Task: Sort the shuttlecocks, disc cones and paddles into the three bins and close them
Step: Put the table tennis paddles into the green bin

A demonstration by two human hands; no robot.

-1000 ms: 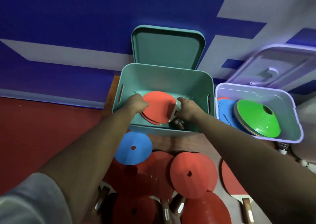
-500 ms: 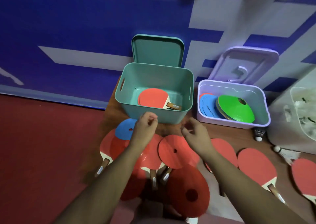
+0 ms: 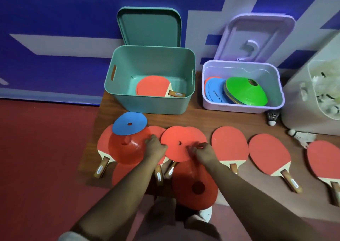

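My left hand (image 3: 155, 147) and my right hand (image 3: 202, 151) both grip a flat red disc cone (image 3: 181, 143) that lies on top of paddles at the table's front. Left of it sit a blue disc cone (image 3: 129, 123) and a red domed cone (image 3: 127, 148); another red cone (image 3: 196, 185) is nearer me. The teal bin (image 3: 150, 105) holds red paddles (image 3: 152, 87). The lilac bin (image 3: 239, 108) holds stacked cones, with a green one (image 3: 244, 91) on top. Three red paddles (image 3: 229, 145) (image 3: 268, 153) (image 3: 325, 159) lie to the right.
A white bin (image 3: 301, 111) at the far right holds shuttlecocks (image 3: 325, 89). Two loose shuttlecocks (image 3: 272, 117) (image 3: 301, 135) lie by it. The teal lid (image 3: 149, 27) and lilac lid (image 3: 253, 38) lean on the blue and white wall. Red floor lies left of the wooden table.
Both hands left a paddle in the teal bin, drew back toward me, and came down on the red disc cone at the front of the table.
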